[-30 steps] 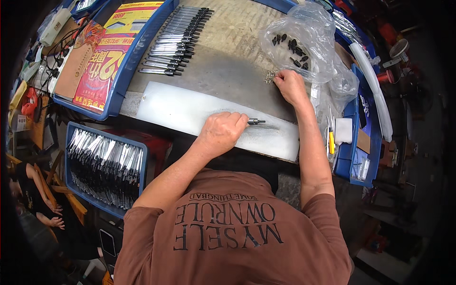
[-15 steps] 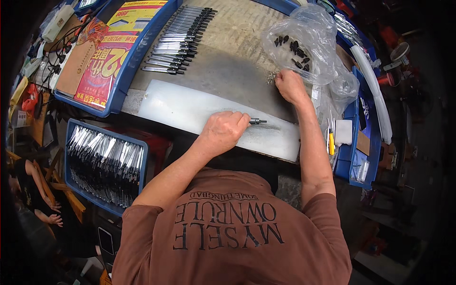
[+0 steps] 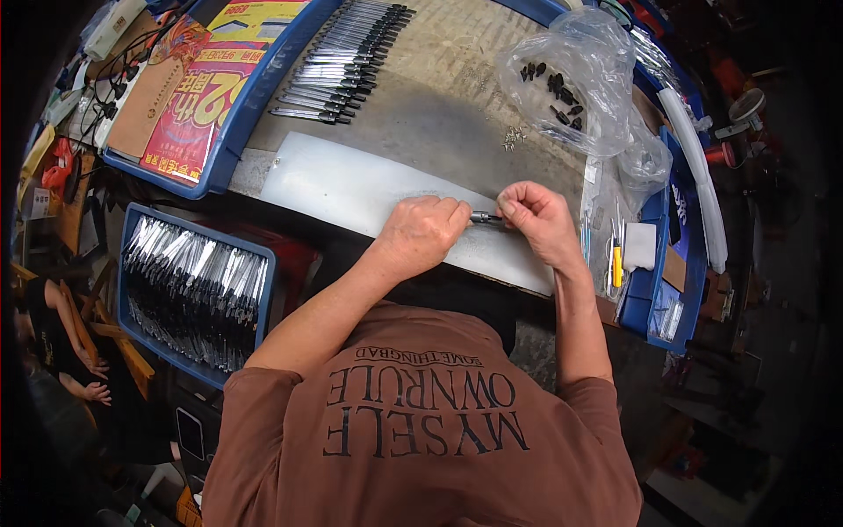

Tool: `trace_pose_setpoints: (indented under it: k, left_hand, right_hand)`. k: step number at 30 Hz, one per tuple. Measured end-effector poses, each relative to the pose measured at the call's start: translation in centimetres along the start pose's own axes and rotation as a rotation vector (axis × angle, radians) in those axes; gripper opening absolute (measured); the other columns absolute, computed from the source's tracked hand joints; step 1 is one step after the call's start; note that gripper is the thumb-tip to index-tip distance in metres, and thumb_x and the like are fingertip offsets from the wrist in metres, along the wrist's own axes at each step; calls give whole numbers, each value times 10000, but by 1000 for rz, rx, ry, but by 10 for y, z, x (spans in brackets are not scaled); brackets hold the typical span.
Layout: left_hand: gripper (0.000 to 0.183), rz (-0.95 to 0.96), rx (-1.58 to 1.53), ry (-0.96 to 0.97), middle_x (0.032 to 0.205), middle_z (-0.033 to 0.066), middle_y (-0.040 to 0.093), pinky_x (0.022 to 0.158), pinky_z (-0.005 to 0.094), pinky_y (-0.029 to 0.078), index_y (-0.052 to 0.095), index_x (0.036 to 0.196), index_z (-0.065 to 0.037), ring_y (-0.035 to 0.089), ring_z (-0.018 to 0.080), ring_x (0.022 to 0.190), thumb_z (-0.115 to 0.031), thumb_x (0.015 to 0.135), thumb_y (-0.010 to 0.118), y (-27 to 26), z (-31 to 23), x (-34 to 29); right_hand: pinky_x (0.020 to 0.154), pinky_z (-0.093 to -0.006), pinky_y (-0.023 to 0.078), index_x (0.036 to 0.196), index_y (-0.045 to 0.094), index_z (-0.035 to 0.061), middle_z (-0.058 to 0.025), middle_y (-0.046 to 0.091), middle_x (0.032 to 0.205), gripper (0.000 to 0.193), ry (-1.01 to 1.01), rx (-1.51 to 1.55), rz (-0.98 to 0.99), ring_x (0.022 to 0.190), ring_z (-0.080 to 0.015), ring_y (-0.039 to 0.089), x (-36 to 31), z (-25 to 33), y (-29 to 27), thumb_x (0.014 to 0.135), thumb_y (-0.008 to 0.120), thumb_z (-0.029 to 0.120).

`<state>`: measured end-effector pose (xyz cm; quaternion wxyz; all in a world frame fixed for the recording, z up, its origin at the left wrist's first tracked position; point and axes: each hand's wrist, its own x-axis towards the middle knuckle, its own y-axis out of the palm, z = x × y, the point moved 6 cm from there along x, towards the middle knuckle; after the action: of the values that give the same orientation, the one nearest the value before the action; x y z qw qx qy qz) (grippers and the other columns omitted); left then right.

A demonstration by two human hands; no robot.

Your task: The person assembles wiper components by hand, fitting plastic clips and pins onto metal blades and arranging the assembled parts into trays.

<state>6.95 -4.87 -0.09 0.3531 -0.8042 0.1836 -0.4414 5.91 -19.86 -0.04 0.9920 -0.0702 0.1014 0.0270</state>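
Note:
My left hand (image 3: 421, 231) is closed around a pen (image 3: 482, 217) with a dark, shiny barrel, and its tip end sticks out to the right. At that end my right hand (image 3: 542, 221) pinches with thumb and forefinger; whatever sits between them is too small to make out. Both hands are over a long white pad (image 3: 338, 182) along the table's near edge. Beyond the pad lies a small pile of tiny metal pieces (image 3: 513, 137). Short black parts (image 3: 558, 86) rest on a see-through plastic bag (image 3: 606, 53) at the far right.
Silver-and-black pens (image 3: 342, 73) lie in a row at the far left of the table (image 3: 439, 61). A blue bin (image 3: 270, 303) full of pens stands below left. A blue tray (image 3: 230, 145) holds printed sheets. A yellow-handled tool (image 3: 617, 263) lies right. Another person's hands (image 3: 95, 382) show at left.
My right hand has come from the pile of tiny metal pieces back toward me to the pen's tip end. My left hand keeps its grip on the pen, nearly in place.

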Motion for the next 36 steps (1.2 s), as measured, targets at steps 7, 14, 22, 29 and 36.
trace_pose_setpoints:
  k: [7, 14, 22, 29, 36]
  left_hand:
    - [72, 52, 15, -16, 623, 52, 514, 512, 320, 472, 495, 703, -62, 570, 203, 571, -78, 711, 565, 0, -1, 0]
    - [80, 38, 18, -23, 622, 49, 517, 513, 314, 473, 497, 702, -63, 570, 197, 571, -87, 709, 573, 1, 0, 0]
    - [161, 5, 10, -6, 611, 48, 496, 480, 310, 453, 527, 757, -52, 556, 191, 544, -151, 722, 648, 5, 2, -3]
    - [161, 5, 19, -5, 609, 48, 500, 481, 312, 454, 524, 752, -54, 560, 193, 548, -152, 721, 648, 3, 1, -2]
    - [167, 14, 7, -16, 609, 47, 502, 483, 314, 457, 520, 747, -54, 565, 195, 554, -158, 722, 648, 4, 2, -3]
  right_hand:
    - [614, -300, 449, 821, 578, -8, -123, 595, 746, 46, -246, -492, -124, 669, -233, 572, -16, 18, 10, 790, 581, 26]
    - [630, -343, 432, 788, 558, 9, -111, 566, 723, 54, -501, -645, -173, 687, -273, 537, -18, 22, 20, 753, 598, 10]
    - [632, -341, 417, 774, 550, 1, -93, 557, 736, 72, -574, -584, -279, 696, -259, 511, -23, 20, 26, 737, 611, -4]
    - [629, -342, 422, 784, 551, 2, -102, 569, 743, 67, -578, -693, -301, 689, -263, 527, -25, 22, 25, 747, 607, -2]
    - [601, -344, 433, 805, 554, 4, -109, 569, 697, 67, -458, -648, -287, 636, -266, 540, -28, 24, 24, 755, 598, -7]
